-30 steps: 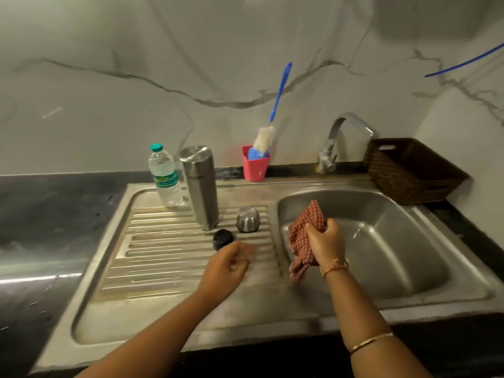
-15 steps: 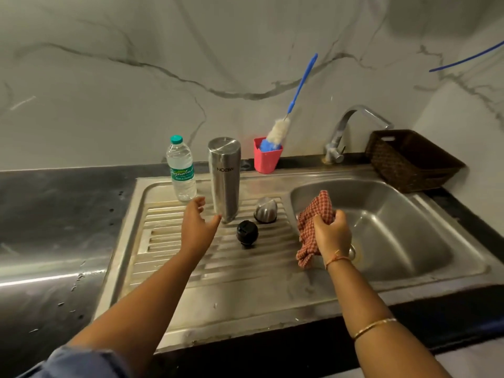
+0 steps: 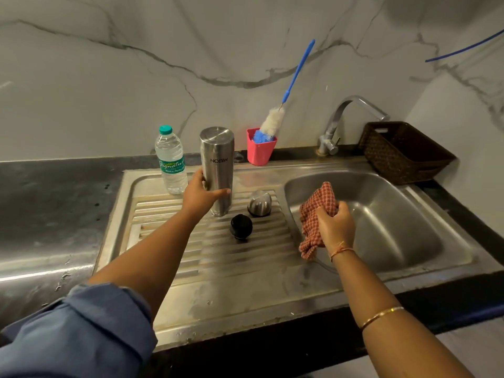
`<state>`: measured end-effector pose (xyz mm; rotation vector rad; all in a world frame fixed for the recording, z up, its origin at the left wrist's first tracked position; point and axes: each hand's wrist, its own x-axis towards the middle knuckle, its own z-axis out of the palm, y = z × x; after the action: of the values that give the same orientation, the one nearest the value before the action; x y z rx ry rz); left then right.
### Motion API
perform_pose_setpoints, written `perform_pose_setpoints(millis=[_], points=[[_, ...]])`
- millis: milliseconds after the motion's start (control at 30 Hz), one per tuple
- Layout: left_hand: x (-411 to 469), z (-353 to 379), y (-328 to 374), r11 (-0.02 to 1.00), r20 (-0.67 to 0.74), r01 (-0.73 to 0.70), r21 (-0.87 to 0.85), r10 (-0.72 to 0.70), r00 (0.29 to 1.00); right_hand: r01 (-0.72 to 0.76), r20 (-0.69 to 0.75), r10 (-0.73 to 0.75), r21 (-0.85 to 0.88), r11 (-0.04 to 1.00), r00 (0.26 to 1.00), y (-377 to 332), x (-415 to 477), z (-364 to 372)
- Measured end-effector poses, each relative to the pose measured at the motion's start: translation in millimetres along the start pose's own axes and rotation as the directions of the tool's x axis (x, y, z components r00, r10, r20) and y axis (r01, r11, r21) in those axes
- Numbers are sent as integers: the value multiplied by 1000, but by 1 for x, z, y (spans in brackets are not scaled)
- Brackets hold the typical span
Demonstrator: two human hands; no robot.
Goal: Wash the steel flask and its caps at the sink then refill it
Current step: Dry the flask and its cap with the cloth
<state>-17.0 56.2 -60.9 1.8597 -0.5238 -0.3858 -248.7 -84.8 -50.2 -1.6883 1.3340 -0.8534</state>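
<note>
The steel flask [image 3: 217,156] stands upside down on the ribbed drainboard [image 3: 191,257]. My left hand [image 3: 200,196] grips its lower half, thumb across the front. Just to its right lies the steel outer cap [image 3: 259,203] on its side, and in front of that the black inner cap [image 3: 241,226]. My right hand [image 3: 336,225] holds a bunched red checked cloth [image 3: 316,211] over the left edge of the sink basin [image 3: 395,227].
A plastic water bottle [image 3: 171,159] stands left of the flask. A pink cup [image 3: 261,150] with a blue-handled bottle brush [image 3: 274,121] sits by the wall. The tap [image 3: 339,120] and a dark wicker basket [image 3: 403,152] are at the back right. Dark wet counter [image 3: 49,208] lies to the left.
My left hand moved up from near the black cap to the flask and closed around it. My right hand kept holding the cloth at the basin's edge.
</note>
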Motion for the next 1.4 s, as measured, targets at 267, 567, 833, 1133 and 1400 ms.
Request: perform_pose_setpoints(millis=[267, 567, 833, 1133, 1400], points=[[-26, -16, -6, 999, -167, -2, 37, 8, 986, 17, 3, -17, 13, 1000, 1000, -4, 3, 7], [-74, -32, -19, 997, -388, 59, 45, -37, 921, 41, 33, -43, 65, 997, 999, -3, 4, 21], [-110, 1, -5, 998, -472, 69, -16, -68, 879, 105, 145, -116, 84, 991, 983, 4, 22, 7], [-158, 86, 27, 979, -599, 102, -178, -190, 778, 116, 369, -164, 150, 982, 915, 29, 69, -38], [-154, 179, 60, 898, -520, 55, -437, -302, 799, 51, 542, -152, 197, 979, 827, 51, 118, -77]])
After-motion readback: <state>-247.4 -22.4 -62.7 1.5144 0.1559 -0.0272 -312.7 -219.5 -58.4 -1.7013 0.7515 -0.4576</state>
